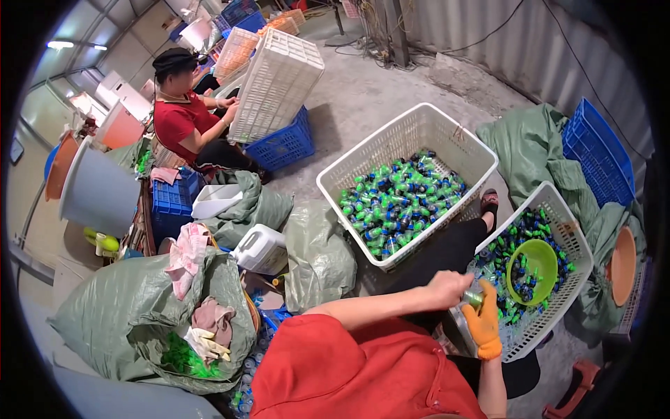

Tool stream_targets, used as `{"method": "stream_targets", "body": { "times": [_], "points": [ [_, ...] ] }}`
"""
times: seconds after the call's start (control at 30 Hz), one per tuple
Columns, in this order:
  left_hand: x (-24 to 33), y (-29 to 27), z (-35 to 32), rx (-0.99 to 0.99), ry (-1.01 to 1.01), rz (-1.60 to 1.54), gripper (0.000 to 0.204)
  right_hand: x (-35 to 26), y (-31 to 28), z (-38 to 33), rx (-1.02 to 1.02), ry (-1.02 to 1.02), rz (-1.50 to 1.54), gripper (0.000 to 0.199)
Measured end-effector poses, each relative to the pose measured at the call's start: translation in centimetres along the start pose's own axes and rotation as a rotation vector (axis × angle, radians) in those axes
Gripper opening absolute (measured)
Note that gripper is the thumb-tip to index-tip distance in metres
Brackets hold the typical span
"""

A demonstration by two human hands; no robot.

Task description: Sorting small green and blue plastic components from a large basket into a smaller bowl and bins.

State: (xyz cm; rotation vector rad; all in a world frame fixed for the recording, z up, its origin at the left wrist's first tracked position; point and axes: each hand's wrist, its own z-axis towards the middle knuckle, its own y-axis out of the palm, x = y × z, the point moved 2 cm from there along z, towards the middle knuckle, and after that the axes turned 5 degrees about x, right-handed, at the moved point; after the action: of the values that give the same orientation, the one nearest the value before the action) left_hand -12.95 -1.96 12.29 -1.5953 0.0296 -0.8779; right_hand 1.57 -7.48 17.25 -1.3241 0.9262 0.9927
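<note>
My left hand (449, 290) is bare and closed in front of my body, its fingers curled; what they grip, if anything, is hidden. Against it, my right hand (484, 322), in an orange glove, is wrapped round a small clear-and-green bottle (473, 299). Just beyond my hands stands a white slatted crate (574, 244) holding small green and dark blue bottles and clear pieces. A lime green bowl (513, 269) sits among them with several bottles inside. Ahead of me, a larger white crate (407, 120) holds a heap of similar small bottles.
Another person (183, 119) in red sits at the far left, handling a tilted white crate (279, 80) over a blue crate (293, 143). Green sacks (105, 325), a white jug (262, 249) and a grey tub (101, 188) crowd my left. Blue crates (599, 150) lean at the right.
</note>
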Motion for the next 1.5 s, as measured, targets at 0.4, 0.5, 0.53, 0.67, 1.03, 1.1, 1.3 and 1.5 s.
{"method": "stream_targets", "body": {
  "times": [0.4, 0.5, 0.53, 0.67, 1.03, 1.1, 1.3, 1.5],
  "points": [
    [-20.6, -20.1, -9.7, 0.795, -0.801, -0.030, 0.030, 10.1, -4.8, -5.7, -0.112, 0.334, -0.189, 0.032],
    [-24.1, -12.7, -9.5, 0.545, -0.914, -0.191, 0.039, 8.0, -3.0, -5.5, -0.156, 0.280, -0.246, 0.030],
    [-25.3, -10.8, -9.3, 0.395, -0.942, -0.186, 0.042, 7.1, -2.3, -4.7, -0.202, 0.308, -0.259, 0.030],
    [-26.0, -6.8, -7.4, 0.228, -0.885, -0.018, 0.056, 9.4, -4.0, -6.0, -0.176, 0.302, -0.292, 0.034],
    [-5.8, -0.8, 13.2, 0.158, -0.208, -0.368, 0.023, 13.1, -8.4, -2.8, -0.038, 0.482, -0.261, 0.031],
    [-3.8, 4.9, 16.0, 0.026, -0.152, -0.327, 0.019, 14.8, -8.6, -0.8, 0.025, 0.448, -0.318, 0.030],
    [-6.3, 25.4, 21.2, 0.360, 0.035, 0.961, 0.016, 24.1, -7.3, 3.0, 0.271, 0.248, -0.728, 0.035],
    [-9.2, 28.7, 22.7, 0.225, 0.253, 0.469, 0.016, 28.5, -6.4, 5.0, 0.138, 0.510, -0.822, 0.033]
  ]
}}
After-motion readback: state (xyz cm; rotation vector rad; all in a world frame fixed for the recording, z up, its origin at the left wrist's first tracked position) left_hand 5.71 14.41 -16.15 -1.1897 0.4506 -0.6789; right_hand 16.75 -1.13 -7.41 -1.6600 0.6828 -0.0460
